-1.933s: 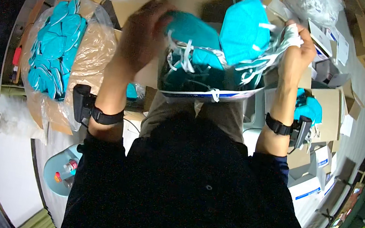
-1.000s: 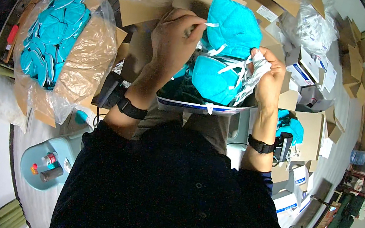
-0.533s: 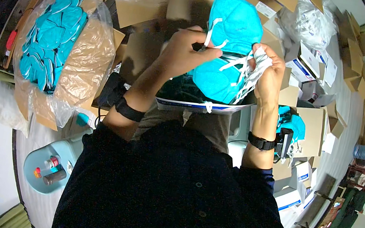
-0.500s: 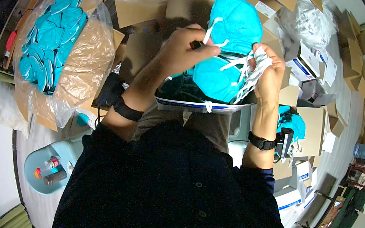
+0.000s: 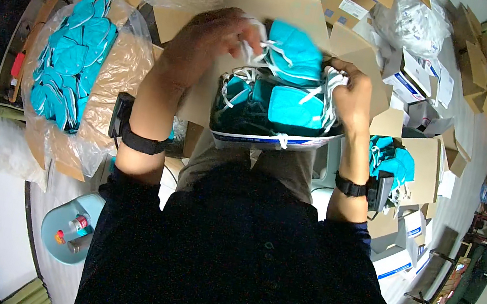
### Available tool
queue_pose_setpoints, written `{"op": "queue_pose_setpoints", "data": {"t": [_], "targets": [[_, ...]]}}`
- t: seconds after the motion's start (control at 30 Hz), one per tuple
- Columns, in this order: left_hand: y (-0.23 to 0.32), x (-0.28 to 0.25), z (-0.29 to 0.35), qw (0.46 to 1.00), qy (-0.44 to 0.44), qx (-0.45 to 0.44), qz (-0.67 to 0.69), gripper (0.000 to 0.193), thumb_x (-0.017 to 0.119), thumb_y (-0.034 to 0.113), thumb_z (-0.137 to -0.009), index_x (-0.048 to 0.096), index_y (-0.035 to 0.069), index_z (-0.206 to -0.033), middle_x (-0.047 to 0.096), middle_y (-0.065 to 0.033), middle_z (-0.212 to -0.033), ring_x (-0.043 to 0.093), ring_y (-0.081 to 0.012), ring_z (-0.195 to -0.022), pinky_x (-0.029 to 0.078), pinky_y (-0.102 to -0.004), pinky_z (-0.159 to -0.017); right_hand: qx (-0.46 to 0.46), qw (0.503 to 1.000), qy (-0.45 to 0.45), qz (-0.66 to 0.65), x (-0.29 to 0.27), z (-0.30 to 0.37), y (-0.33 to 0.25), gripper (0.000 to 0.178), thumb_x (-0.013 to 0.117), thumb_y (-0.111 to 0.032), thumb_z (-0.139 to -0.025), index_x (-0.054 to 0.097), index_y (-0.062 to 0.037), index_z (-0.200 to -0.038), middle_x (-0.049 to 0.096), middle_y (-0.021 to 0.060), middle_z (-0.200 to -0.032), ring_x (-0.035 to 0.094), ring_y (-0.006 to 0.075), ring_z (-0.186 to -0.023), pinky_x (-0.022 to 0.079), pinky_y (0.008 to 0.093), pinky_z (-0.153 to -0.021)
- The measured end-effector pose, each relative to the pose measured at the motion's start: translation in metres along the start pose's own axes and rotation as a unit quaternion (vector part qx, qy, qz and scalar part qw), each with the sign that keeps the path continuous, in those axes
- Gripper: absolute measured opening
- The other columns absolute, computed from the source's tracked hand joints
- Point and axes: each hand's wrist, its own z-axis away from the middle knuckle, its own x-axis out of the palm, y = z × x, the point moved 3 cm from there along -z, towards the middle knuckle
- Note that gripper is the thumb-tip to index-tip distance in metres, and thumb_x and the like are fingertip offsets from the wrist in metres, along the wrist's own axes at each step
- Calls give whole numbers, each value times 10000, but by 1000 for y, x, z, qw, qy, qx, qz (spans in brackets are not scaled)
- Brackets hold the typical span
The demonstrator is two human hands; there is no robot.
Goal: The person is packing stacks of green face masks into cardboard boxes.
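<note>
A teal face mask (image 5: 295, 54) with white straps hangs between my two hands, above an open box (image 5: 271, 142) on my lap. My left hand (image 5: 226, 30) is smeared by motion, its fingers closed about white straps (image 5: 254, 42) at the mask's left. My right hand (image 5: 354, 92) is closed on a bunch of white straps at the mask's right edge. Inside the box more teal masks (image 5: 297, 108) lie folded, their white straps showing along the sides. A loop of strap hangs over the box's near rim.
On the left stands a plastic-lined carton (image 5: 108, 89) with a heap of teal masks (image 5: 69, 63). A smaller carton (image 5: 419, 170) with masks is at the right, near several white boxes (image 5: 409, 80). A blue stool (image 5: 62, 237) holds bottles at lower left.
My left hand has pulled up and left with the straps. The mask has come lower and tilted, and the masks inside the box now show.
</note>
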Motion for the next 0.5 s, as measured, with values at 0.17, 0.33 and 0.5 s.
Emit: {"op": "queue_pose_setpoints", "data": {"t": [0.17, 0.33, 0.5], "targets": [[-12, 9, -16, 991, -90, -96, 18, 171, 476, 175, -855, 604, 62, -843, 598, -42, -877, 522, -120, -707, 395, -241, -554, 55, 976, -76, -194, -12, 18, -37, 406, 711, -63, -799, 614, -27, -1191, 633, 18, -732, 536, 61, -618, 418, 220, -557], [-16, 23, -30, 985, -160, 18, -68, 207, 483, 203, -843, 607, 50, -781, 592, -44, -816, 504, -93, -667, 362, -236, -499, 4, 956, -160, -244, -9, 23, -73, 537, 701, -2, -786, 556, -94, -1295, 436, -101, -619, 377, 6, -555, 278, 187, -502], [0, 51, -30, 951, -201, -225, 73, 275, 504, 284, -889, 640, 64, -793, 577, -9, -615, 457, -68, -480, 334, -196, -464, -69, 930, -211, -294, 21, 12, -71, 501, 611, 51, -788, 560, -88, -1267, 568, -25, -698, 488, 53, -652, 385, 198, -566]]}}
